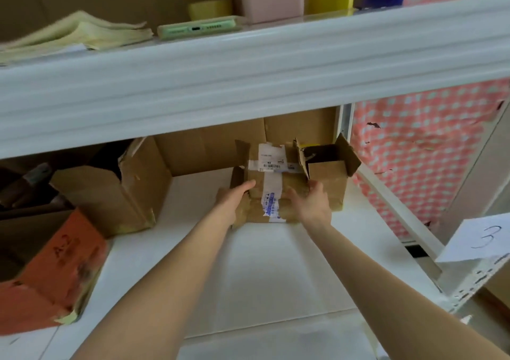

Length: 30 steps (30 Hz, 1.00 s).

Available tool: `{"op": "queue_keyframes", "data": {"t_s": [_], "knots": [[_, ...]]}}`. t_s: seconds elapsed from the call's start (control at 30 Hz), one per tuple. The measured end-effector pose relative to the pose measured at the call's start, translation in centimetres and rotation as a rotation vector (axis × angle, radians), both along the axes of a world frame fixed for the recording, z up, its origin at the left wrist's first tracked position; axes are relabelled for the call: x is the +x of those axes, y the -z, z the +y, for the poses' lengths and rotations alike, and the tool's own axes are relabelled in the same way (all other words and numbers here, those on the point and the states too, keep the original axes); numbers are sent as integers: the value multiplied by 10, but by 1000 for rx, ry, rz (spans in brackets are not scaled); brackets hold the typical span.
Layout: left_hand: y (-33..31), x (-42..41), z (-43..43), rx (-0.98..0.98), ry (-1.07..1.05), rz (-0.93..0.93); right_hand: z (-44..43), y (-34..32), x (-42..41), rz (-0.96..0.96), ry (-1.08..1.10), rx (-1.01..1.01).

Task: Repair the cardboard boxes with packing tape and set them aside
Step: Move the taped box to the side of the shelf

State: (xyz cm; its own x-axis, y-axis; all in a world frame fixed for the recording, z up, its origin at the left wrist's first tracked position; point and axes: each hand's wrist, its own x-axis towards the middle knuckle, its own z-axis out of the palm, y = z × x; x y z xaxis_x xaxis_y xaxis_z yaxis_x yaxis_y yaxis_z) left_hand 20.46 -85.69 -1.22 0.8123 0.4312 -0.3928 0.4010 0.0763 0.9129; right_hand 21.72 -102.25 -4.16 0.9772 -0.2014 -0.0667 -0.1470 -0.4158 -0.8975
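Note:
A small worn cardboard box (269, 191) with a white label and strips of tape sits on the white lower shelf (248, 263), its flaps standing up. My left hand (233, 202) grips its left side and my right hand (311, 203) grips its right side. Right behind it stands another small open box (328, 177) with raised flaps. No tape roll is in view.
A large open cardboard box (129, 188) and an orange-sided box (47, 271) stand at the left of the shelf. The upper shelf beam (248, 78) hangs above, holding papers, a green phone (197, 28) and containers. A paper marked 3 (480, 238) sticks out at right.

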Motion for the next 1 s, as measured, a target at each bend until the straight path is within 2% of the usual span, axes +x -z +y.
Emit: {"op": "queue_keyframes", "data": {"t_s": [0.07,0.1,0.2,0.23,0.3,0.4,0.5,0.6,0.67,0.73,0.77,0.83,0.9,0.93,1.0], "knots": [[-10,-4,2,21,-44,-114,7,2,-3,0,-28,-4],[-18,-6,3,117,-68,-199,12,4,-6,-3,-54,20],[-45,-17,-2,677,-82,-385,37,12,-19,15,-188,272],[-49,-23,-5,849,-41,-407,47,13,-25,65,-214,384],[-48,-32,-13,1067,61,-377,63,13,-34,176,-255,492],[-29,-43,-19,1198,242,-292,74,14,-41,181,-351,431],[-21,-50,-22,1133,381,-359,72,14,-41,87,-419,469],[-25,-63,-13,1120,384,-602,70,6,-38,38,-419,430],[-28,-75,7,1198,293,-825,74,4,-35,31,-355,378],[-25,-80,37,1184,35,-924,78,4,-30,43,-325,285],[-21,-79,54,1087,-116,-859,82,3,-28,58,-325,251],[-9,-70,86,863,-246,-543,91,3,-23,81,-338,202],[8,-57,106,762,-65,-240,101,1,-20,91,-352,128],[15,-49,111,684,37,-198,106,1,-18,94,-362,97],[20,-36,110,441,112,-214,112,2,-17,108,-385,69]]}}
